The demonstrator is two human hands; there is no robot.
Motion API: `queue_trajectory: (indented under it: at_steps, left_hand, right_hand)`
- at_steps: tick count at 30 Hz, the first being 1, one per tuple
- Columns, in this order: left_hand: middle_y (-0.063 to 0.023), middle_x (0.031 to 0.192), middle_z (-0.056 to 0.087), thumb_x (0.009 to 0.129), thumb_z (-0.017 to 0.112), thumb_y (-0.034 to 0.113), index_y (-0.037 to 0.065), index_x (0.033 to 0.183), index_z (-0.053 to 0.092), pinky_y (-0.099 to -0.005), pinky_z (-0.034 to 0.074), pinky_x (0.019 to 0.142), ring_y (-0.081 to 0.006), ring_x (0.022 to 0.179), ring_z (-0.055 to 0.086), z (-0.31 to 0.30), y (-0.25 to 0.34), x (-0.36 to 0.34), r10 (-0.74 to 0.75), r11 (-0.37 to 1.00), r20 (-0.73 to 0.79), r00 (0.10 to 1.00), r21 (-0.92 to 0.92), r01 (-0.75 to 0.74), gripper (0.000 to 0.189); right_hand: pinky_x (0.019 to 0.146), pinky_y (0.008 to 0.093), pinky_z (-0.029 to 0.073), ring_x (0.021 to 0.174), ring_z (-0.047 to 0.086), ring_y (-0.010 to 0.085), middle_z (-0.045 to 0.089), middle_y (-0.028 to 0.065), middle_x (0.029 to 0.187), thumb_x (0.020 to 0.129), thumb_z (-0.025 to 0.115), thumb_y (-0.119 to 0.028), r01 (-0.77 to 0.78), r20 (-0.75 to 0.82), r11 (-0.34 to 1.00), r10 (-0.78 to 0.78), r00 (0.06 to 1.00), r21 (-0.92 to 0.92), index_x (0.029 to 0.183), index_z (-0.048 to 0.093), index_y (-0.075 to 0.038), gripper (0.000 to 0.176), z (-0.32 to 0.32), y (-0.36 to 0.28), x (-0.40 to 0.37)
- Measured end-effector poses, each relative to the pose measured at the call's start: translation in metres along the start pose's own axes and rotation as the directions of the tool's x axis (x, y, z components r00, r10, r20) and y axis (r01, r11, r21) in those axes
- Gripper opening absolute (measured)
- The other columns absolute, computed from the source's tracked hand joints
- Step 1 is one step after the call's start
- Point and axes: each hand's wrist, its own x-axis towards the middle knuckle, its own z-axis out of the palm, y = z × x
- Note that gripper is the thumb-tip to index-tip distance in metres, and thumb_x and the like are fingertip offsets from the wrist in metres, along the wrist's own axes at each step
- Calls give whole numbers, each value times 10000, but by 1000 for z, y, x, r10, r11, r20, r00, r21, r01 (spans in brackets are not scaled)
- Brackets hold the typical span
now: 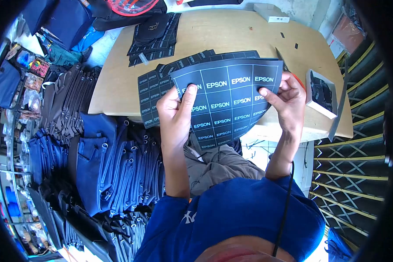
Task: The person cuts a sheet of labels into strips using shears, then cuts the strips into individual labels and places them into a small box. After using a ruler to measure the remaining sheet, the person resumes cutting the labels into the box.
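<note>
A black sheet [220, 105] printed with a white grid and rows of "EPSON" labels is held up in front of me. My left hand [175, 109] pinches its left edge, the thumb lying over the upper left label. On the right edge, my right hand [289, 98] grips the sheet with its thumb on the front; the fingers are partly behind it. A pair of scissors [280, 56] shows beyond the right hand, blade pointing away and red handle partly hidden. More printed label sheets [149, 98] lie overlapping on the table behind the held one.
The wooden table [218, 32] bears a black stack [155, 32] at its far left. A white box [312, 94] of black pieces sits at the right edge, near a long dark strip [339, 102]. Blue straps [126, 170] hang at left; a folding gate [349, 174] stands right.
</note>
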Motion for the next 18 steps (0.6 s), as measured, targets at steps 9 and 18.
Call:
queue_trajectory:
  at_steps: [9, 18]
  left_hand:
    - [70, 662, 509, 928, 520, 103, -9, 872, 619, -151, 280, 477, 25, 563, 366, -4, 0, -3, -3, 999, 22, 1000, 49, 2, 160]
    - [81, 656, 487, 944, 491, 120, 1, 871, 605, -157, 263, 469, 25, 559, 337, -8, -1, -6, -19, 998, 51, 999, 53, 16, 180]
  right_hand:
    - [705, 237, 525, 794, 639, 127, 665, 114, 877, 717, 711, 66, 26, 19, 999, -25, 1000, -48, 970, 542, 32, 306, 2, -2, -2]
    - [629, 187, 470, 709, 582, 60, 641, 37, 802, 861, 616, -71, -38, 3, 999, 38, 999, -3, 956, 604, 45, 150, 2, 1, -6]
